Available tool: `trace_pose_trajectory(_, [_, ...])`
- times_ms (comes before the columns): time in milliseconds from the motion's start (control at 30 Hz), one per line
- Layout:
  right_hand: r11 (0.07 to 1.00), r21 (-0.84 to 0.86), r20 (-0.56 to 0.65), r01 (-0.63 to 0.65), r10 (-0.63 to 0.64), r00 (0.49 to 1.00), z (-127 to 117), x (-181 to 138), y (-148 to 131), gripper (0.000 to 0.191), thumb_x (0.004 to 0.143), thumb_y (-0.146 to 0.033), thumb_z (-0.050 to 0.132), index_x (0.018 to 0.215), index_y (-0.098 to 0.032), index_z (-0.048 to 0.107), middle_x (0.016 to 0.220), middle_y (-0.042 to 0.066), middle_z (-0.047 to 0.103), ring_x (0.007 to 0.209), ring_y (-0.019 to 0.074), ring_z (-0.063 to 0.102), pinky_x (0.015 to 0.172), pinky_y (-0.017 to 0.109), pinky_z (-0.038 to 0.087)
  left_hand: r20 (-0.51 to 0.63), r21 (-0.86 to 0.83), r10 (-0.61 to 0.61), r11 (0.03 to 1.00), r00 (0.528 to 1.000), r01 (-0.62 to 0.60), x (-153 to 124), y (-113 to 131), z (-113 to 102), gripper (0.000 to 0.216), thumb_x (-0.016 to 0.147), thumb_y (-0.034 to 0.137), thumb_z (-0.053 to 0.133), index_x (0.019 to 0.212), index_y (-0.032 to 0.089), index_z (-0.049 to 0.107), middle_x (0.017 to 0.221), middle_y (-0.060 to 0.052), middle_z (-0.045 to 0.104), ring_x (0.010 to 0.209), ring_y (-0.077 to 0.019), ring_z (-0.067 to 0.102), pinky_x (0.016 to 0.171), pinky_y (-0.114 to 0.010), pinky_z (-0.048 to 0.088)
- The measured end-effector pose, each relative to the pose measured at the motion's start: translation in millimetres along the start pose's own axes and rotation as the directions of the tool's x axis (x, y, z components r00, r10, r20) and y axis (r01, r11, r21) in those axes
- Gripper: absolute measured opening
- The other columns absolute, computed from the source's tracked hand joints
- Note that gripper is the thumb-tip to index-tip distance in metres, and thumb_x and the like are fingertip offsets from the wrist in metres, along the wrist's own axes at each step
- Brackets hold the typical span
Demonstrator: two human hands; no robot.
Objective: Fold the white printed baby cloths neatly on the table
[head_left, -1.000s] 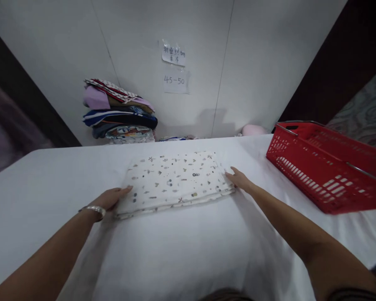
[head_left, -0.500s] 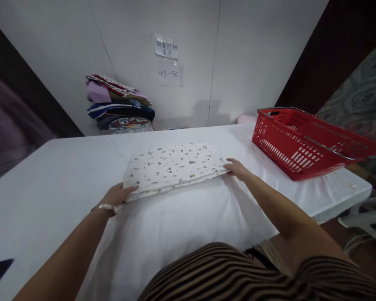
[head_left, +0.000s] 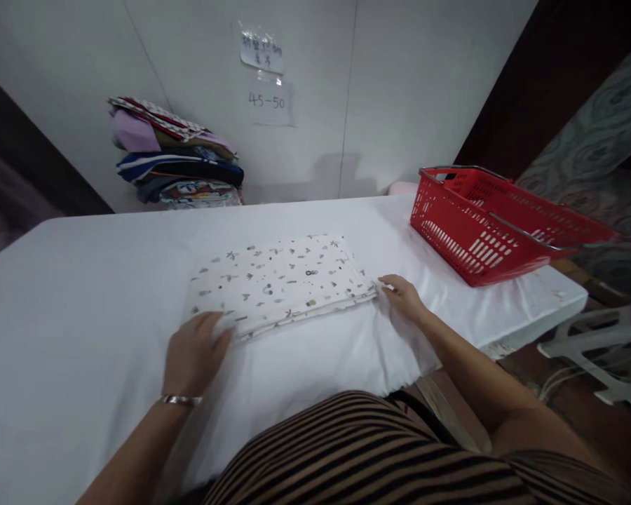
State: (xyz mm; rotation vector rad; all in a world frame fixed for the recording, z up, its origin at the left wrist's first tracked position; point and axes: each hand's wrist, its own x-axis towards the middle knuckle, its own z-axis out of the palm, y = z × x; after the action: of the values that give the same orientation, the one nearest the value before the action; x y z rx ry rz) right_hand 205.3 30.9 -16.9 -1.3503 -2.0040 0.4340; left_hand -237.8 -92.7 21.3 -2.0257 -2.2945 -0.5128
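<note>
A folded white cloth (head_left: 284, 277) printed with small plant-like motifs lies flat on the white-covered table, its layered edge towards me. My left hand (head_left: 194, 351), wearing a bracelet, rests over its near left corner, thumb and fingers apart. That corner is partly hidden beneath the hand. Beside the near right corner is my right hand (head_left: 404, 296), fingers loosely bent and parted, the fingertips right at the cloth's edge. Whether they touch it is hard to make out.
A red plastic basket (head_left: 463, 235) with metal handles stands on the table (head_left: 110, 280) at the right. Folded fabrics (head_left: 176, 158) are piled against the wall at the back left. Paper signs (head_left: 266, 98) hang on the wall. A white plastic stool (head_left: 599, 351) is beyond the table's right end.
My left hand has come from gripping the cloth's left edge to lying over its corner, fingers spread. My right hand has loosened from the right corner. The cloth has settled flat; the view has shifted.
</note>
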Motion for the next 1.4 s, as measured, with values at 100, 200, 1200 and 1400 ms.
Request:
trace_pose_trajectory(100, [0.996, -0.051, 0.084, 0.074, -0.069, 0.994, -0.8, 1.7, -4.7, 0.028, 0.082, -0.022, 0.049, 0.106, -0.025, 0.063, 0.112, 0.006, 0.059, 0.105, 0.0206, 0.051, 0.087, 0.038, 0.045, 0.138, -0.133, 0.226, 0.969, 0.964, -0.208, 7.2, 39.4, 19.5, 0.03, 0.084, 0.037, 0.041, 0.1, 0.022, 0.06, 0.112, -0.007, 0.059, 0.109, -0.0251, 0.048, 0.098, -0.038, 0.034])
trace_pose_trajectory(200, [0.989, -0.094, 0.138, 0.111, -0.097, 0.986, -0.9, 8.1, -8.9, 0.031, 0.081, -0.019, 0.05, 0.108, -0.026, 0.063, 0.114, 0.007, 0.058, 0.107, 0.0213, 0.05, 0.09, 0.04, 0.043, 0.159, -0.266, 0.399, 0.898, 0.903, -0.35, 18.4, 83.1, 37.6, 0.025, 0.085, 0.03, 0.042, 0.094, 0.023, 0.064, 0.104, -0.007, 0.062, 0.101, -0.0237, 0.051, 0.091, -0.039, 0.037])
trace_pose_trajectory(1200, [0.679, 0.341, 0.344, -0.651, 0.554, 0.758, 12.9, 0.5, -30.0, 0.026, 0.076, -0.038, 0.058, 0.06, -0.017, 0.054, 0.05, -0.002, 0.057, 0.031, 0.0057, 0.041, 0.032, 0.019, 0.028, 0.177, -0.436, 0.593, 0.763, 0.785, -0.478, 98.0, 252.5, 113.7, 0.018, 0.081, 0.029, 0.056, 0.094, 0.02, 0.065, 0.095, -0.005, 0.062, 0.091, -0.0192, 0.055, 0.08, -0.031, 0.04])
trace_pose_trajectory(1400, [0.625, 0.432, 0.306, -0.65, 0.576, 0.758, 15.5, 1.4, -35.3, 0.023, 0.075, -0.028, 0.055, 0.054, -0.018, 0.051, 0.046, -0.003, 0.055, 0.031, 0.0055, 0.04, 0.033, 0.019, 0.027, 0.175, -0.532, 0.56, 0.746, 0.81, -0.4, 99.2, 251.0, 110.6, 0.017, 0.082, 0.031, 0.054, 0.087, 0.021, 0.067, 0.09, -0.003, 0.063, 0.089, -0.0174, 0.055, 0.079, -0.03, 0.04])
